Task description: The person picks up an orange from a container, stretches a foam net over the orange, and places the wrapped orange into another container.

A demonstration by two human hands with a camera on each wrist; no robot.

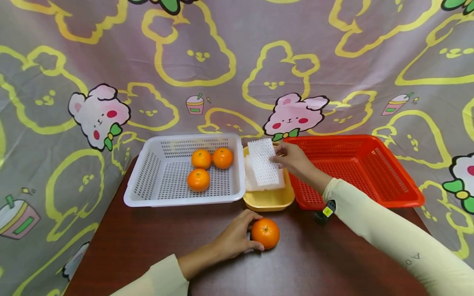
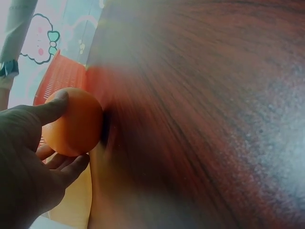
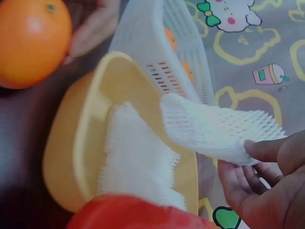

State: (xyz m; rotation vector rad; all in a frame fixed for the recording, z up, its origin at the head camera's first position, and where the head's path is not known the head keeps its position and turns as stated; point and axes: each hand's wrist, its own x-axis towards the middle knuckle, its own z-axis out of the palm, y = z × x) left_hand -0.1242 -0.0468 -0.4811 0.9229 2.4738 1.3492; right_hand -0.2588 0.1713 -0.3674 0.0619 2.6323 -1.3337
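Note:
My left hand (image 1: 237,235) grips an orange (image 1: 266,233) on the table, thumb on the near side and fingers at the far side. In the left wrist view the thumb and fingers lie round the same orange (image 2: 76,121). My right hand (image 1: 294,159) pinches a white foam net sleeve (image 1: 264,158) by its edge, above the yellow tub (image 1: 268,201). The right wrist view shows this foam net sleeve (image 3: 214,126) raised between thumb and fingers, flattened. More white foam net sleeves (image 3: 136,152) lie in the tub below.
A white basket (image 1: 185,202) with three oranges (image 1: 198,180) stands left of the yellow tub. To the tub's right is a red basket (image 1: 344,164). All sit on a dark wooden table (image 1: 148,234) before a patterned cloth (image 1: 229,49).

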